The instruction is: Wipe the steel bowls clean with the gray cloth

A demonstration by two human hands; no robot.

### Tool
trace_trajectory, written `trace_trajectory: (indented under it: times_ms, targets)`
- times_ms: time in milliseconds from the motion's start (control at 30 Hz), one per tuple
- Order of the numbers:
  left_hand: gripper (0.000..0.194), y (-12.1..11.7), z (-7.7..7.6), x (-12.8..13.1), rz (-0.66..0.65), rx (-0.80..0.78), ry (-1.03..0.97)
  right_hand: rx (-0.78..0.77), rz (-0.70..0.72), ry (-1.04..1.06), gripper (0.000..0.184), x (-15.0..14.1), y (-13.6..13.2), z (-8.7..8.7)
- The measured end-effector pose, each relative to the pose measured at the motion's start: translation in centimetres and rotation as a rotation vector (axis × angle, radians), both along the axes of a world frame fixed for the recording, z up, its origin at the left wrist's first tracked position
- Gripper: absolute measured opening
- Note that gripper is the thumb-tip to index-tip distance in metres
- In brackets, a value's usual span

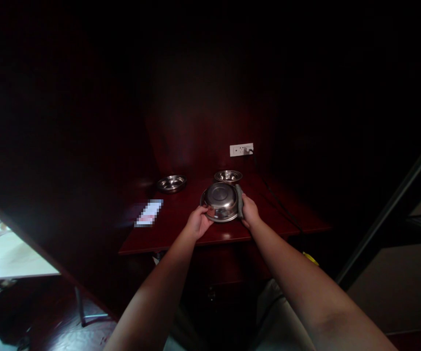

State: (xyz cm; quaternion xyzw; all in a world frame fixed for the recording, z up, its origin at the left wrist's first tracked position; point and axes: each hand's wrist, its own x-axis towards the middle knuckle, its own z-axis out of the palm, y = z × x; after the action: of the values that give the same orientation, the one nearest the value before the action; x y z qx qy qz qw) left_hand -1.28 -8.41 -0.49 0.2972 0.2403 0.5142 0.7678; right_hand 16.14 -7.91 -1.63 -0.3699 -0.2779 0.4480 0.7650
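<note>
Between my two hands is a shiny metal bowl (220, 197), its base turned up toward me, held above the front part of a dark red desk (181, 226). My left hand (199, 223) grips its lower left rim, with the thumb on the outer side. At the right side, my right hand (249, 210) is closed on a grey cloth (239, 201) pressed against the bowl's edge. Behind the held bowl sits another metal bowl (228, 176), right side up. A third metal bowl (172, 183) stands at the desk's back left.
A blurred-out bright rectangle (149, 213) lies on the desk's left side. On the back wall is a white power outlet (241, 149) with a plug and black cable (276, 197) running down rightward. Dark panels flank the desk; a light table (13, 253) shows at far left.
</note>
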Motion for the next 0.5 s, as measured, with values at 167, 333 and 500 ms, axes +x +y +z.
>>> trace_trajectory:
  times_ms: [167,333,500]
  targets:
    - [0.019,0.18,-0.13,-0.03,-0.001,-0.001,0.004,0.002,-0.01,0.007,0.027,-0.09,-0.09,0.15]
    - [0.018,0.01,0.03,-0.1,-0.007,0.0,0.006,0.001,-0.011,0.001,0.028,-0.1,-0.07,0.12]
    - [0.017,-0.23,0.28,-0.16,-0.019,0.0,0.005,0.001,-0.012,0.002,0.028,-0.02,0.02,-0.03]
